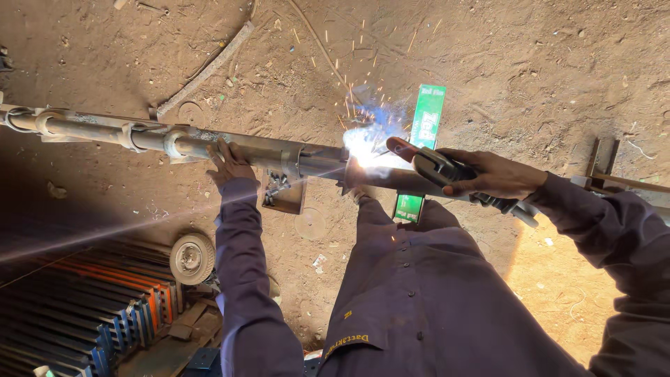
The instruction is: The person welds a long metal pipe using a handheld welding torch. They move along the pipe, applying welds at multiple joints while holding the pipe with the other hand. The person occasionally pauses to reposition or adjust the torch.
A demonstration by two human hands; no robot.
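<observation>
I see the pipe running left to right above the ground — my left hand on its top, my right hand rightward holding the holder at the arc. A wheel lies below left, beside the stacked bars.

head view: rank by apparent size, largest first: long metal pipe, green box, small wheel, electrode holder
1. long metal pipe, spans most of the frame.
2. green box, partly hidden by the pipe.
3. electrode holder and small wheel: look alike; holder sits nearer the camera, so unranked.
</observation>
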